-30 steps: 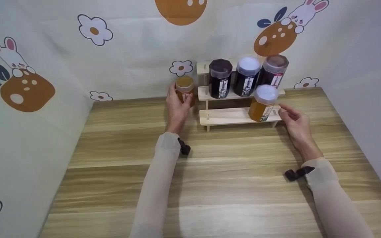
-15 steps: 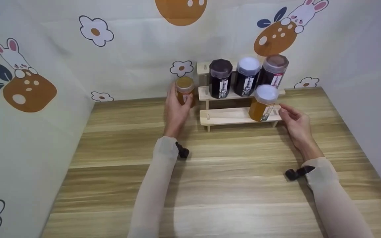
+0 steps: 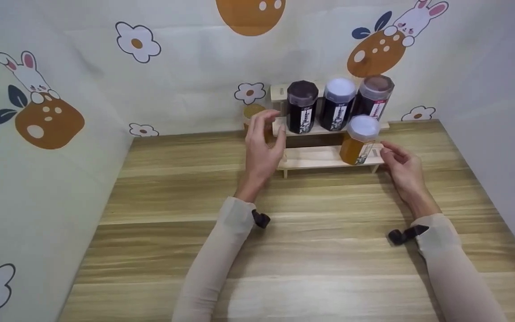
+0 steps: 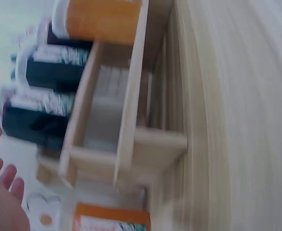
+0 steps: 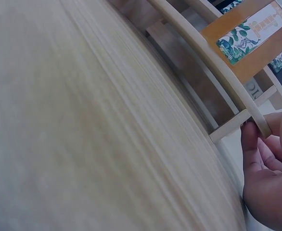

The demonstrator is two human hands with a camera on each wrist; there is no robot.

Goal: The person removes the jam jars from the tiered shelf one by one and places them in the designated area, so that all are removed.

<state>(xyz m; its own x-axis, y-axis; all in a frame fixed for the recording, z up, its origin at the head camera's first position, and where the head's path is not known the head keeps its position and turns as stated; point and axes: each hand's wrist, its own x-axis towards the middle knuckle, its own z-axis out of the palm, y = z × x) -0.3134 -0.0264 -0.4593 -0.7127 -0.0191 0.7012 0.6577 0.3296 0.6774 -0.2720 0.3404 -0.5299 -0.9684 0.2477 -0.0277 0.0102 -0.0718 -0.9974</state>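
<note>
A tiered wooden display rack (image 3: pixel 313 156) stands against the back wall. My right hand (image 3: pixel 405 174) pinches the right end of its lowest shelf, and the right wrist view shows the fingers (image 5: pixel 250 144) at the board's end. In front of the rack's left end is my left hand (image 3: pixel 262 156), raised with thumb and fingers apart and holding nothing. Behind it, partly hidden, an amber jar (image 3: pixel 253 111) stands on the table left of the rack. Another amber jar (image 3: pixel 351 150) with a white lid sits near the right end of the lowest shelf.
On the middle shelf stand three dark jars in a row: a dark-lidded jar (image 3: pixel 300 116), a white-lidded jar (image 3: pixel 333 114) and a brown-lidded jar (image 3: pixel 371 100). A patterned cloth wall (image 3: pixel 190 67) closes the back of the wooden table (image 3: pixel 320 250).
My left hand has let go of the amber jar left of the rack and moved right, in front of the rack's left end. My right hand keeps its place on the shelf.
</note>
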